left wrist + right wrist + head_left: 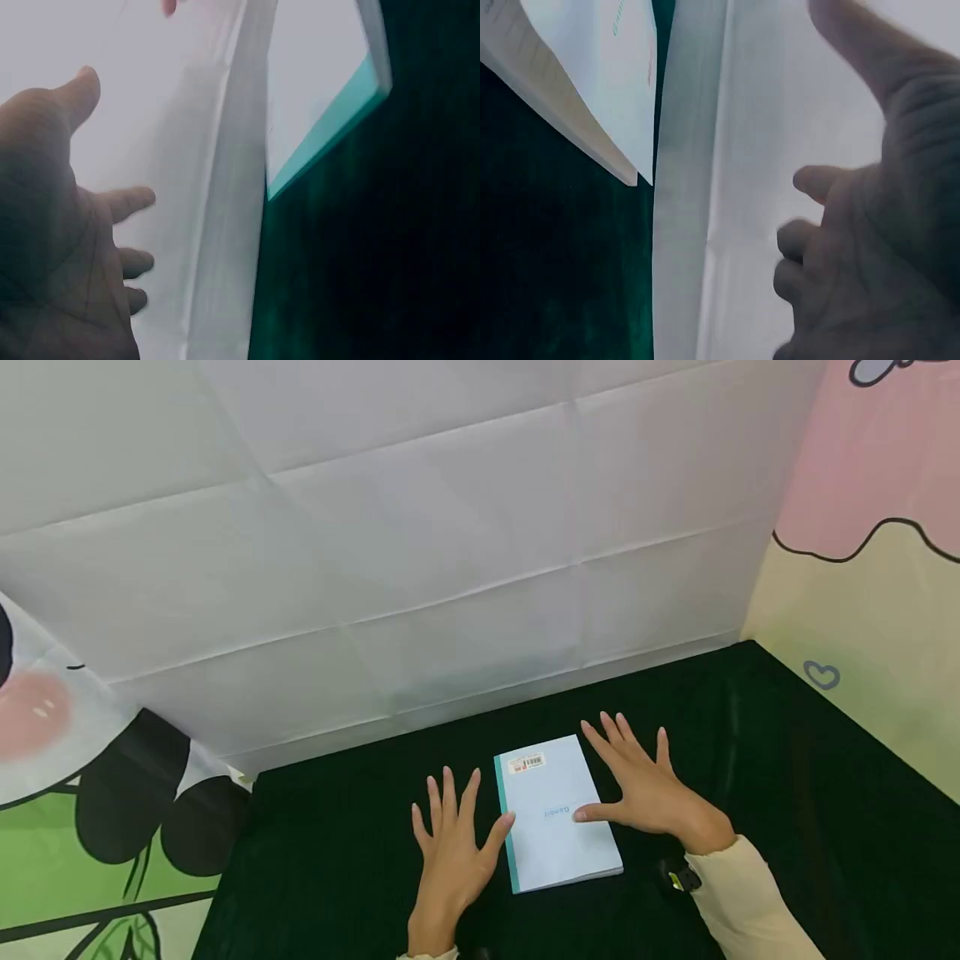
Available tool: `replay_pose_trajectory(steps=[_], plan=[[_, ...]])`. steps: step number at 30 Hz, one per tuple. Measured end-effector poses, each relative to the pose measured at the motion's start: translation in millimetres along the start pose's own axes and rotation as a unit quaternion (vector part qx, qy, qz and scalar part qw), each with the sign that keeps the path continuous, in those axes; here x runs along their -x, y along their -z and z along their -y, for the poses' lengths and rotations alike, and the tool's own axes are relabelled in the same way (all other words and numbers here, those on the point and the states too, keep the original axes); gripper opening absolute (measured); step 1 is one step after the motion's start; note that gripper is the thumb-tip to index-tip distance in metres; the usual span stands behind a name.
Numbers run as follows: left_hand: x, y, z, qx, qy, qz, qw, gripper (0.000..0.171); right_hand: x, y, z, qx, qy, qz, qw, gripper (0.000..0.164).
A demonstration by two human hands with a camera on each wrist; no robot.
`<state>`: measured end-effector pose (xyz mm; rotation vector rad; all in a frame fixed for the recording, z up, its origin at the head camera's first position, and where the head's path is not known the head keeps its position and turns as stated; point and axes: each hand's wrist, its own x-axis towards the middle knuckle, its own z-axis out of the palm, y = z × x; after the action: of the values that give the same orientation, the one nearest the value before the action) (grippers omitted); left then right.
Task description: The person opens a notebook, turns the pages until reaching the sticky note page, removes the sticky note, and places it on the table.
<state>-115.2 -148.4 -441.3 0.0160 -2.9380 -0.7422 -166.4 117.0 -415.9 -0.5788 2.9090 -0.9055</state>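
Your left hand (452, 867) and your right hand (651, 792), each grip spread, fingers apart, either side of the white rectangular teal-spined paper notebook (562, 847), lying closed on the dark green cloth-covered worktop (330, 852)

A pale notebook (607, 67) lies on green cloth (555, 262) — right hand (870, 240) near it, thumb (874, 49) outstretched.

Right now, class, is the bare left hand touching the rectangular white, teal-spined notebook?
Apart: the left wrist view shows white backdrop between left hand and notebook.

Two hands (453, 862) (649, 791), one notebook (553, 831)
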Motion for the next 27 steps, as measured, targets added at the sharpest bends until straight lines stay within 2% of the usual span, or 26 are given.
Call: replay_pose_trajectory(steps=[5, 9, 14, 19, 23, 27], plan=[[-5.4, -3.8, -12.3, -0.007, -0.030, -0.003, 0.9995, 0.082, -5.0, 0.1, 16.0, 0.008, 0.061, 0.025, 0.998, 0.130], [-3.4, -5.1, -16.8, -0.008, -0.053, 0.000, 0.9986, 0.081, -5.8, -5.1, 20.8, 0.024, 0.095, 0.044, 0.994, 0.128], [5.4, -13.6, -13.1, -0.024, -0.077, 0.037, 0.9961, 0.076, -1.9, -16.6, 11.3, 0.037, 0.100, 0.065, 0.992, 0.117], [4.4, -20.5, -12.9, -0.005, -0.097, 0.068, 0.9929, 0.073, -0.9, -26.5, 2.0, 0.055, 0.110, 0.071, 0.990, 0.107], [2.4, -19.1, -19.3, 0.009, -0.108, 0.085, 0.9905, 0.074, -3.0, -26.1, -0.2, 0.052, 0.127, 0.074, 0.988, 0.101], [2.2, -18.3, -27.9, 0.006, -0.117, 0.092, 0.9887, 0.075, -2.2, -22.6, -2.7, 0.063, 0.106, 0.090, 0.988, 0.105]])
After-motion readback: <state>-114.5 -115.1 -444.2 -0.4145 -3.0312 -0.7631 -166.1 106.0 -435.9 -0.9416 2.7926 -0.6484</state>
